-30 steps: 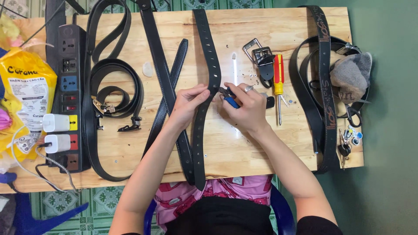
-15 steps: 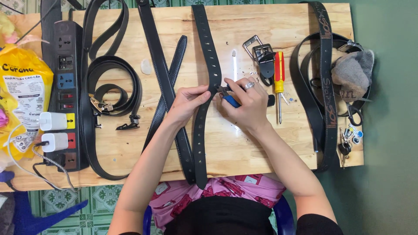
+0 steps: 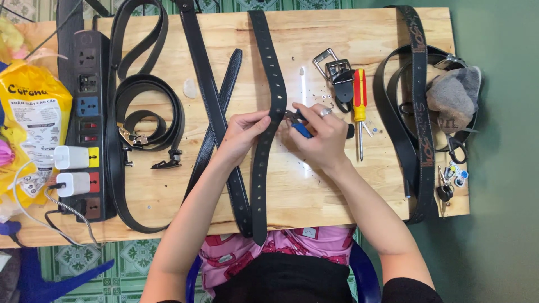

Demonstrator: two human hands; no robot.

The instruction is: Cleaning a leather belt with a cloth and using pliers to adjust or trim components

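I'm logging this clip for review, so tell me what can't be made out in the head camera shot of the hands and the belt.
- Blue-handled tool: the right hand wraps it, so its working tip and kind stay unclear.
- Punched belt: the spot under the left hand is covered; its far end is cut off by the top edge.
- Small specks near the buckle: too small to identify.
- Keys: tiny and partly overlapping.

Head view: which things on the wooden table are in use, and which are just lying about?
In use:
- long black leather belt with punched holes
- blue-handled punch tool
- left hand
- right hand

Lying about:
- red-and-yellow screwdriver
- metal belt buckle
- coiled black belt
- black power strip
- yellow plastic bag
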